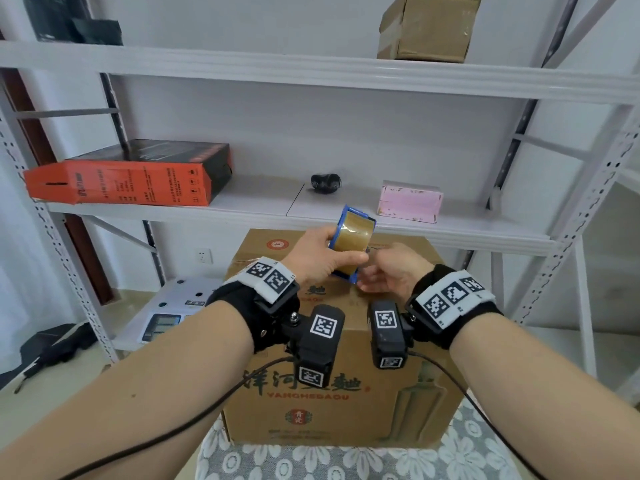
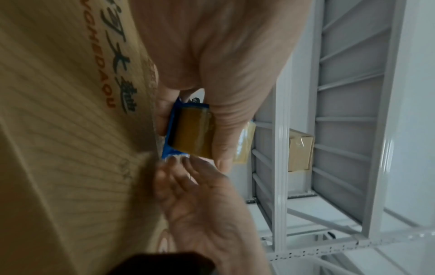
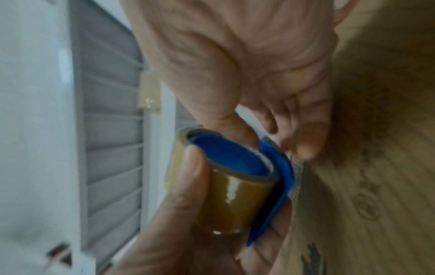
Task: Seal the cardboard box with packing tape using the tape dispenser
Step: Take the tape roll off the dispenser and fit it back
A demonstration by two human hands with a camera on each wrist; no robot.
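Note:
A brown cardboard box (image 1: 329, 403) with printed lettering stands in front of me. Above its top, my left hand (image 1: 318, 254) grips a blue tape dispenser (image 1: 355, 237) loaded with a brown tape roll, thumb across the roll. My right hand (image 1: 391, 271) is just right of it. In the right wrist view, my right hand (image 3: 259, 74) has its thumb on the dispenser (image 3: 235, 195) and fingers behind its blue flap, pinching the cutter end. Whether the tape end is between them is too blurred to tell. The left wrist view shows the dispenser (image 2: 193, 130) close to the box (image 2: 58, 130).
The box rests on a lace-patterned cloth (image 1: 311, 462). A white metal rack behind holds an orange-and-black carton (image 1: 131, 178), a small black object (image 1: 325, 183), a pink box (image 1: 410, 201) and, higher up, another cardboard box (image 1: 429, 27). A white scale (image 1: 169, 317) sits low on the left.

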